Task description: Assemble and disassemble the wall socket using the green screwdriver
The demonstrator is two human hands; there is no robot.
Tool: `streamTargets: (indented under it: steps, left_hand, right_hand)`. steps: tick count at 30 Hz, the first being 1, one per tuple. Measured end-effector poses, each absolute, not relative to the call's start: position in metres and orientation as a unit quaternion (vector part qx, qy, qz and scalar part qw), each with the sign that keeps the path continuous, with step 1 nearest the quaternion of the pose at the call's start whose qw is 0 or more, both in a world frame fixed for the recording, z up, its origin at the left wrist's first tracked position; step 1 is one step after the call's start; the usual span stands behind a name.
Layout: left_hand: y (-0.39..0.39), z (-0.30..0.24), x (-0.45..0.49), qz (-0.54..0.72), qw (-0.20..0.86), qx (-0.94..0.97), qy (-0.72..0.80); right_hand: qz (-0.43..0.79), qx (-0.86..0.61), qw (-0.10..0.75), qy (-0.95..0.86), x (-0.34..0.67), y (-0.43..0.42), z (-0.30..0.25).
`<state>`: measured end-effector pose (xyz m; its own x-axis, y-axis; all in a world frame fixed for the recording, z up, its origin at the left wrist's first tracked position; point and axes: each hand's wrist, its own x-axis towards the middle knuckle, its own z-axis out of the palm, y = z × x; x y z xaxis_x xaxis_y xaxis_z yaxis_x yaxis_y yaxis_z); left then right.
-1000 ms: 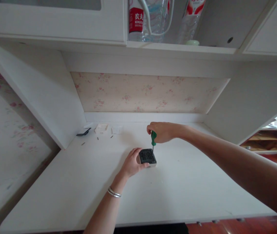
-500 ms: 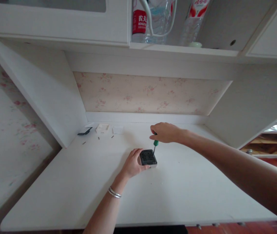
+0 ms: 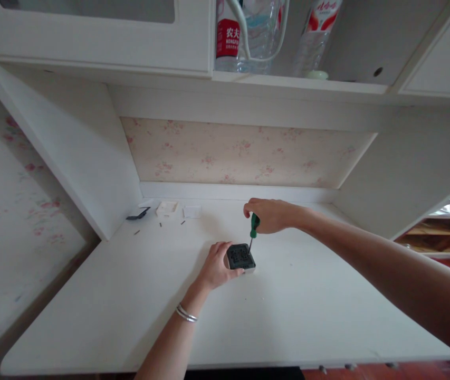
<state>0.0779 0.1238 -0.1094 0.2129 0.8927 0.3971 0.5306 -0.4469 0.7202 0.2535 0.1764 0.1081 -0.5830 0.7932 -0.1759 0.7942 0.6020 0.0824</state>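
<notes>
A small square box (image 3: pixel 239 256) with a black top and pale sides lies on the white desk (image 3: pixel 130 306). My left hand (image 3: pixel 217 266) grips it from the left, thumb along the near side and fingers at the far edge. Above it, my right hand (image 3: pixel 270 214) holds a screwdriver (image 3: pixel 254 226) by its green handle. The shaft points down, slightly tilted, and its tip meets the box's top near the right edge. Whether the tip sits in a screw is too small to tell.
At the back left lie a black flat piece (image 3: pixel 138 214), a white open case (image 3: pixel 166 208), a white flat piece (image 3: pixel 192 211) and several small dark bits (image 3: pixel 160 225). Overhead, a shelf (image 3: pixel 299 84) holds plastic bottles (image 3: pixel 228 37). Side panels (image 3: pixel 62 148) bound the desk.
My right hand's fingers have shifted on the screwdriver, so more of the green handle shows. The box and my left hand stay in place.
</notes>
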Motion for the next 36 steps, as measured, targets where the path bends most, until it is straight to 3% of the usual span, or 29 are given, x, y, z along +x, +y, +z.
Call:
streamTargets:
  steps: [3,8,22,36]
  left_hand:
    - [0.125,-0.111,0.078,0.409,0.223,0.747,0.474]
    - [0.125,-0.112,0.079,0.393,0.215,0.766,0.461]
    - [0.123,-0.114,0.084,0.393,0.211,0.763,0.467]
    - [0.127,-0.119,0.087,0.430,0.270,0.709,0.489]
  right_hand:
    - [0.017,0.495,0.097,0.863,0.252,0.176,0.107]
    - [-0.020,0.441,0.107,0.891,0.250,0.175,0.107]
    - [0.002,0.472,0.102,0.876,0.250,0.174,0.106]
    - [-0.015,0.465,0.011,0.885,0.261,0.169,0.115]
